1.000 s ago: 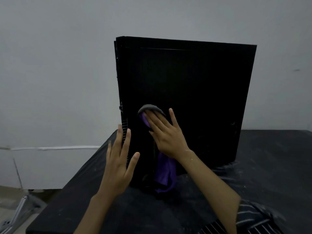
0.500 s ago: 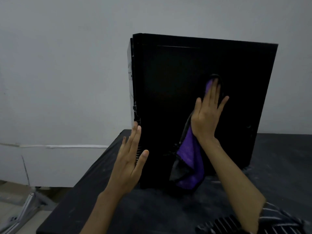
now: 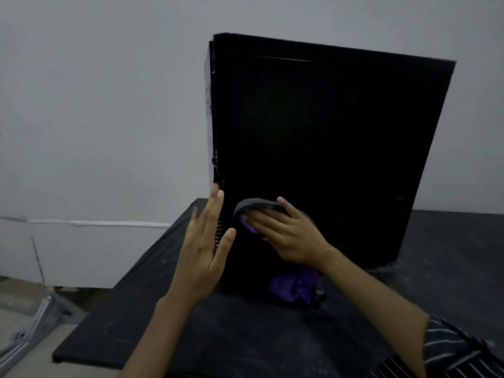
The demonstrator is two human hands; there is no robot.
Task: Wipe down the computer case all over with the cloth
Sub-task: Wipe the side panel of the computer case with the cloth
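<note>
Computer case (image 3: 327, 159) upright on table (image 3: 450, 255) | my right hand (image 3: 289, 236), fingers flat, presses purple cloth (image 3: 294, 289) on case's lower-left side panel | my left hand (image 3: 201, 255), fingers straight, along case's left edge

A dim, flat, cool light is seen throughout, and no single source can be made out. The wall (image 3: 95, 105) is rendered an even grey. The side panel of the computer case (image 3: 327, 145) is crushed to near-black and almost no surface detail is kept; only a faint sheen is caught along its narrow left edge. No hard shadows are cast on the table (image 3: 450, 255), where pale dust specks are picked up. The cloth (image 3: 294, 287) is shown as the one saturated colour. The whole frame is slightly soft, and the case's edges are splayed by wide-angle distortion.
</note>
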